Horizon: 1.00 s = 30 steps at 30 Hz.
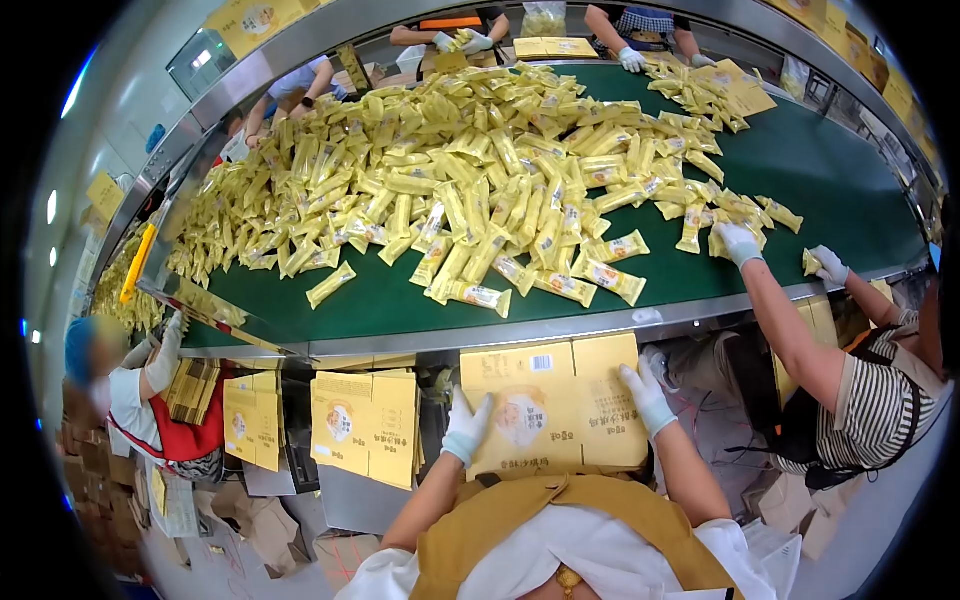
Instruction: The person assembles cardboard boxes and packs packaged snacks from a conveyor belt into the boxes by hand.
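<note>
In white gloves, both of my hands grip a flattened yellow cardboard carton [555, 400] in front of my body. My left hand [467, 425] holds its left edge, and my right hand [648, 397] holds the right edge, thumbs on the printed face. The carton bears a round picture, dark lettering and a barcode near its top. Whether one sheet or several lie in my grip I cannot tell. Just beyond it runs the green conveyor belt [800, 180], heaped with yellow wrapped snack packets [470, 200].
To my left stand stacks of flat cartons [365, 420]. The belt's metal edge [400, 345] passes in front of me. A co-worker in a striped shirt [870, 410] reaches over the belt at right; another person [150, 390] is at left. Other people work across the belt.
</note>
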{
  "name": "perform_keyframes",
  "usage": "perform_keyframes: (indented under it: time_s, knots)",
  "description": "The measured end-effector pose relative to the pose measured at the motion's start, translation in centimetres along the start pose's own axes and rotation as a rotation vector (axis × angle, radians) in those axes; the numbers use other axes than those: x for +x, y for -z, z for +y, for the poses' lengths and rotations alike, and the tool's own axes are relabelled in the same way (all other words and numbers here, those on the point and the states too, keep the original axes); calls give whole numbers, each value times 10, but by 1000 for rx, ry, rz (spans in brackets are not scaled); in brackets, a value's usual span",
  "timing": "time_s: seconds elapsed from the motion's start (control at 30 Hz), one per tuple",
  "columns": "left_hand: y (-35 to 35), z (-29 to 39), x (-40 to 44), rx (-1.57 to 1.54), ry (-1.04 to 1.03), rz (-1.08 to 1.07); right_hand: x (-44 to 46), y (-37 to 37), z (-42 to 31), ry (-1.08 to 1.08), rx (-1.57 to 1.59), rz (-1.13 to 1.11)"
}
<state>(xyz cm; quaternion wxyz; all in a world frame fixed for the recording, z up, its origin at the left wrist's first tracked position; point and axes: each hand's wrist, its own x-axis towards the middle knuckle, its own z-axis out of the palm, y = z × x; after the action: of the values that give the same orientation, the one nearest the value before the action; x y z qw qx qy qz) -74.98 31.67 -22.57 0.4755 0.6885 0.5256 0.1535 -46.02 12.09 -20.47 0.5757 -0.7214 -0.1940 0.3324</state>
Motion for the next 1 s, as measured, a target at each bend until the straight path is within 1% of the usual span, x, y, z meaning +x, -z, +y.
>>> perform_keyframes:
  time_s: [0.07, 0.13, 0.23, 0.27, 0.3, 0.33, 0.37, 0.43, 0.47, 0.5, 0.53, 0.57, 0.6, 0.63, 0.67, 0.73, 0.77, 0.87, 0.9, 1.0]
  knots:
    - [-2, -14, 4, -114, -44, -5, -9, 4, -16, 20, 121, -45]
    - [11, 8, -11, -280, -95, -19, -15, 9, -28, 48, 218, -107]
    - [33, 28, -33, -700, -142, -46, -32, 13, -38, 143, 344, -37]
    - [40, 34, -39, -680, -225, -10, -38, 16, -40, 169, 388, -9]
    - [49, 37, -41, -785, -199, -98, -44, 19, -45, 197, 423, 11]
    - [58, 41, -45, -890, -170, -189, -52, 22, -60, 290, 394, -9]
    - [67, 66, -67, -982, -155, -201, -58, 22, -77, 342, 422, 0]
    - [83, 78, -84, -911, -277, -448, -62, 24, -97, 453, 461, 25]
    - [90, 84, -90, -870, -338, -572, -65, 27, -106, 480, 280, 135]
    - [90, 102, -90, -717, -512, -659, -62, 27, -109, 469, 253, 171]
    - [84, 100, -88, -681, -640, -751, -57, 27, -113, 461, 224, 210]
    - [80, 99, -85, -596, -740, -853, -43, 28, -100, 441, 221, 205]
    - [86, 123, -86, -431, -835, -933, -31, 30, -87, 422, 217, 202]
    - [82, 128, -84, -423, -896, -938, -37, 22, -96, 357, 270, 200]
    - [78, 131, -83, -417, -959, -939, -42, 12, -105, 338, 336, 235]
    - [79, 138, -77, -280, -1124, -852, -51, 3, -122, 394, 273, 264]
    - [81, 142, -75, -208, -1206, -806, -63, -3, -135, 483, 97, 317]
    - [86, 143, -73, -38, -1356, -670, -71, -7, -138, 463, 86, 402]
    - [88, 146, -73, 0, -1437, -602, -77, -5, -145, 440, 75, 418]
    - [90, 144, -75, 43, -1553, -443, -93, -3, -164, 344, 53, 202]
